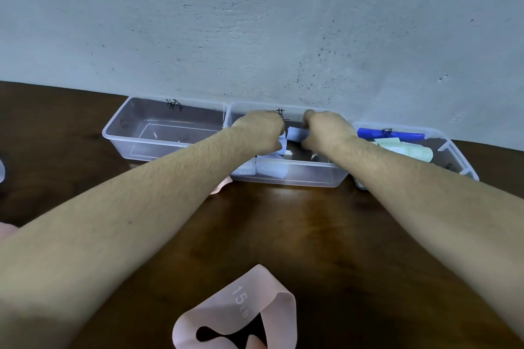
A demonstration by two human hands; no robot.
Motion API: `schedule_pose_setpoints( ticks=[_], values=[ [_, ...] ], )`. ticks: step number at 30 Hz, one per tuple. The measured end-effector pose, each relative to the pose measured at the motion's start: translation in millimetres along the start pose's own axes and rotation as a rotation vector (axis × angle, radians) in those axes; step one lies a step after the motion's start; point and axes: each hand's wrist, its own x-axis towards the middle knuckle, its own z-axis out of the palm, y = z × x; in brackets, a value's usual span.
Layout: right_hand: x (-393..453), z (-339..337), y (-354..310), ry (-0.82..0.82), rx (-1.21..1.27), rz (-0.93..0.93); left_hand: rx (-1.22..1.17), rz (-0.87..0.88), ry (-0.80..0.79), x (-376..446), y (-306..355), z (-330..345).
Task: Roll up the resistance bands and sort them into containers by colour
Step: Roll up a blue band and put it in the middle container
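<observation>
Over the middle clear plastic container [286, 178], the left hand [259, 129] and right hand [326, 129] are each pinching an end of a pale lilac rolled elastic band [295, 134]. Light, soft and springy, it probably needs a grip across its roll to stop uncoiling.

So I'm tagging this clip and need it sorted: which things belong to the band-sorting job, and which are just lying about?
Part of the job:
- left hand and right hand, both gripping a pale blue band
- middle container
- left container
- right container with green rolls
- pink band, unrolled

Lying about:
- blue marker in the right container
- table
</observation>
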Motion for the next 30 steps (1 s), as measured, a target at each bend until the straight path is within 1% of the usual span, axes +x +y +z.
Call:
schedule_pose_setpoints(
  ticks=[3,6,10,19,30],
  values=[
    [-0.2,-1.3,-1.1,0.027,-0.024,-0.056,0.009,0.001,-0.006,-1.0,1.6,-1.5],
    [2.5,-0.6,-1.9,0.013,-0.008,-0.098,0.025,-0.011,-0.007,0.0,1.6,-0.8],
    [4.1,-0.7,1.3,0.02,0.042,-0.089,0.013,-0.006,0.009,-1.6,1.6,-1.8],
    [1.2,-2.8,0.4,0.024,-0.03,-0.087,-0.005,-0.008,0.009,-4.2,-0.5,-3.4],
    [-5.7,-6.4,-0.9,0.016,-0.084,-0.087,0.058,-0.011,0.032,-9.6,5.5,-9.2]
  ],
)
